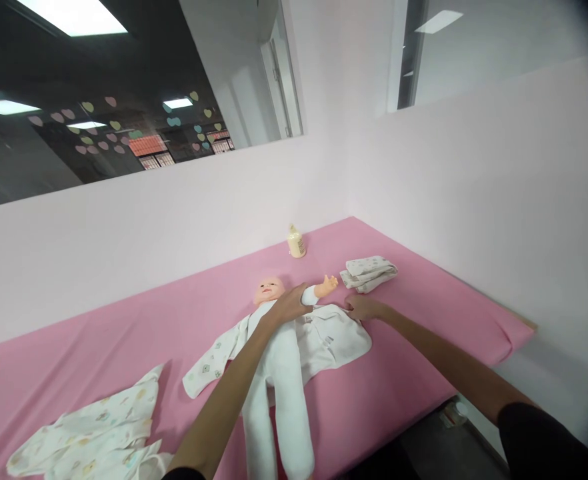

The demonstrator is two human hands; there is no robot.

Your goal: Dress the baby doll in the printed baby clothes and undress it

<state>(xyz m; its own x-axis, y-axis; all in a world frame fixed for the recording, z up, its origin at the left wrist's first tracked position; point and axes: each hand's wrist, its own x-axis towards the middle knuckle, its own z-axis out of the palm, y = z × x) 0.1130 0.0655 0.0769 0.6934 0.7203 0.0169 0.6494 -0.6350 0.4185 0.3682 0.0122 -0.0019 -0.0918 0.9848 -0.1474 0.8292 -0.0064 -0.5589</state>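
Observation:
A baby doll in a white suit lies on its back on the pink-covered table, head toward the wall. Spread out beneath it is a white baby jacket; its patterned sleeve covers the doll's arm on the picture's left. My left hand is closed around the doll's other upper arm, near the shoulder. That arm points outward, with the small plastic hand bare. At the jacket's upper right edge, my right hand pinches the fabric; its fingertips are partly hidden.
A folded patterned cloth lies just beyond my right hand. By the wall stands a cream pump bottle. Patterned baby clothes are heaped at lower left. White walls border the pink table cover behind and on the right.

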